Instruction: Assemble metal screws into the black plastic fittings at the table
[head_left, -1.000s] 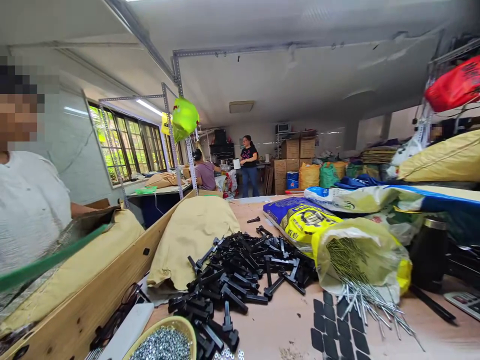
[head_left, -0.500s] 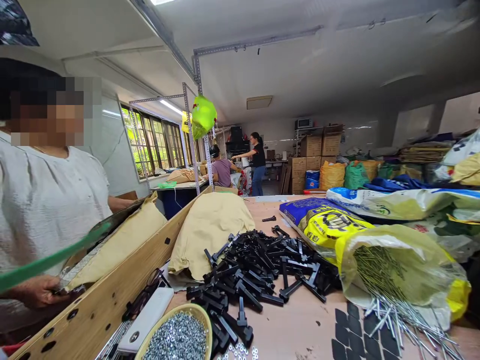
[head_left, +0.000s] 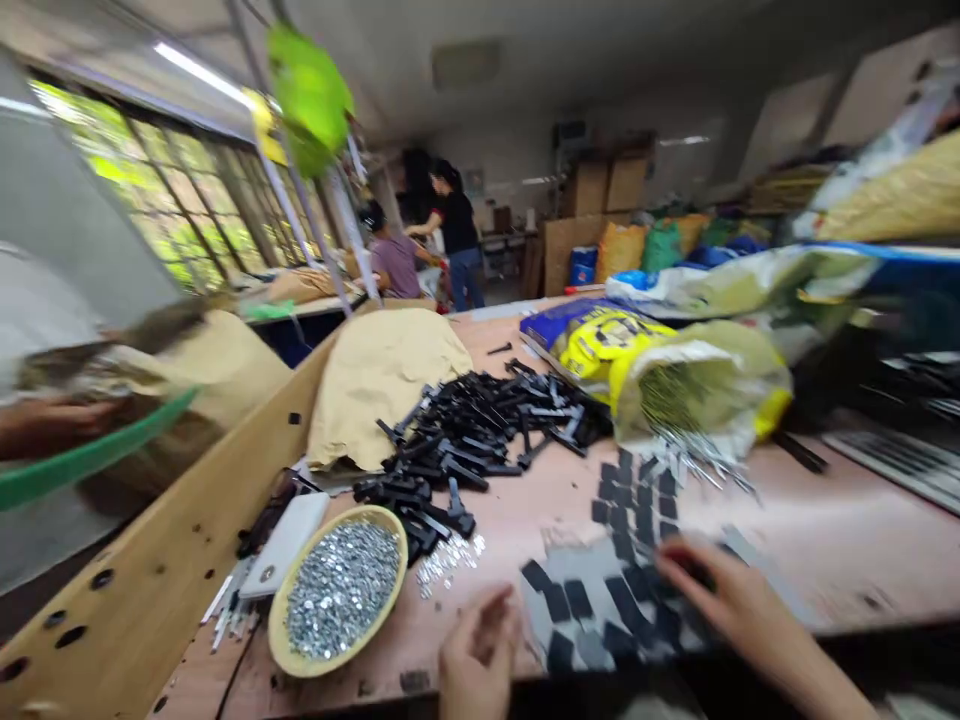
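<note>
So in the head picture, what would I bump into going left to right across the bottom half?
Green strip → bowl → your left hand → your right hand. I left out things that overlap.

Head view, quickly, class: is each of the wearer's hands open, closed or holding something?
Left hand: loosely open, nothing visible in it.
Right hand: curled at the black pieces; cannot tell whether it holds one.

pink table [head_left: 540, 495], dark pads [head_left: 643, 527], black parts [head_left: 480, 425], bowl [head_left: 300, 662]
</note>
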